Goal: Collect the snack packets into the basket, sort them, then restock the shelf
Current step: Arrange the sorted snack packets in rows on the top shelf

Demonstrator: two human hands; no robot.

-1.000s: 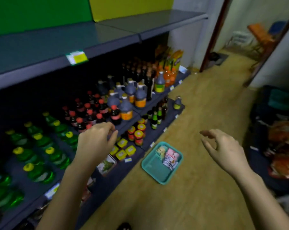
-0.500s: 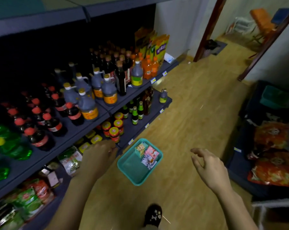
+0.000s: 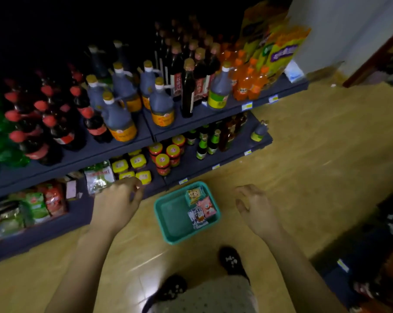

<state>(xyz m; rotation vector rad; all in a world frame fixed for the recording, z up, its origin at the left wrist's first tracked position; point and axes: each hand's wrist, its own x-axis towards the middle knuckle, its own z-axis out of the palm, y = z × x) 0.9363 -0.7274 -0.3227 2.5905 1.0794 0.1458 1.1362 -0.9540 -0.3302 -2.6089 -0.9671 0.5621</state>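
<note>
Here we are at the shelf [image 3: 55, 229], and the teal basket [image 3: 168, 220] sits on the wooden floor [image 3: 304, 154], just in front of the bottom tier and between the person's two arms. Three snack packets [image 3: 200, 206] lie in its right half: a yellow one at the far end, a pink one beside it and a blue-and-white one nearest us. The rest of the basket is bare.

The left hand [image 3: 116, 204] hangs at the lip of the bottom tier, just in front of the yellow-lidded jars [image 3: 136, 161] and a pale bag [image 3: 99, 179]. Its back is turned up and the fingers curl inward — I can't tell whether anything is tucked inside. The right hand [image 3: 256, 208] floats to the right of the basket, clear of it, with fingers loosely bent and nothing in them.

Further left on that tier lie red and green snack bags [image 3: 44, 199]. Red-lidded jars [image 3: 168, 154] stand behind the basket, and one level up come the dark jugs [image 3: 121, 118] and red-capped bottles [image 3: 55, 123]. Down by us — two black shoes [image 3: 231, 260] planted on the floor.
</note>
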